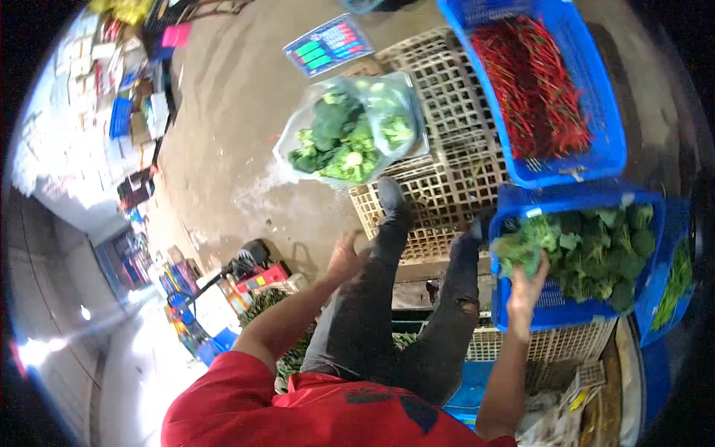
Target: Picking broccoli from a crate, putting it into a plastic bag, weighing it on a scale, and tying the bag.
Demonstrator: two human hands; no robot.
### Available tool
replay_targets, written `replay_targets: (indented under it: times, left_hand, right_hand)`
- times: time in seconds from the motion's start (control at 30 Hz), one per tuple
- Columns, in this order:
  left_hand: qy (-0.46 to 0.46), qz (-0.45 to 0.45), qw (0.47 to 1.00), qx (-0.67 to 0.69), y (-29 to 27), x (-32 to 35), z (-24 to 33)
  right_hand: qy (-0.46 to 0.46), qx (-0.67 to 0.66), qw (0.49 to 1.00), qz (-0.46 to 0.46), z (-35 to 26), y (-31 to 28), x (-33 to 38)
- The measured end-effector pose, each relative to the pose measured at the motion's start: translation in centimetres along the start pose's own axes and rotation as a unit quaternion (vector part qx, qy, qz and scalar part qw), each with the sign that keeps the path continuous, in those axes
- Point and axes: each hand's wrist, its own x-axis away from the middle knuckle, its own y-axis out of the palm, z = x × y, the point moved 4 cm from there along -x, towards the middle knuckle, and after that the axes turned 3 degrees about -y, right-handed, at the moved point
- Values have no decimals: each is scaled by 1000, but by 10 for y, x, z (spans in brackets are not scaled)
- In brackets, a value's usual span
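Note:
My right hand grips a head of broccoli at the left rim of a blue crate. More broccoli fills the right side of that crate. My left hand hangs beside my leg with nothing in it, its fingers loosely apart and a little blurred. Beyond it, an open clear plastic bag holds several broccoli heads. The bag rests on a scale, whose display panel with green and red keys shows just past the bag.
A long blue crate of red chillies lies at the far right. Beige plastic grid pallets lie under my feet. At the right edge, another blue crate holds leafy greens. Red and black equipment stands at the left.

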Motion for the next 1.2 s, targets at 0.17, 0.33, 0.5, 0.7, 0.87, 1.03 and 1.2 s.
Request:
replay_targets:
  times: [0.17,0.33,0.5,0.7,0.87,1.03,1.2]
  left_hand:
    - [-83,294,948,93,-152,-61,-54]
    - [-91,341,927,129,-227,-151,-91]
    - [-113,176,841,500,-235,-199,-79]
    - [-63,123,797,588,-244,-193,-101]
    - [-45,107,817,565,-227,-198,-93]
    - [-47,108,808,577,-229,-192,-111]
    - [-80,103,850,510,-219,-187,-93]
  right_hand:
    - [-97,-55,948,-299,-89,231,32]
    - [-202,98,915,-336,-110,399,36]
    - [-298,225,864,-338,-136,516,38]
    - [-177,198,916,-300,-117,549,16]
    - [-239,378,869,-211,-47,499,-44]
    - [-193,446,853,-189,-64,518,-14]
    - [-221,400,872,-177,-68,493,-31]
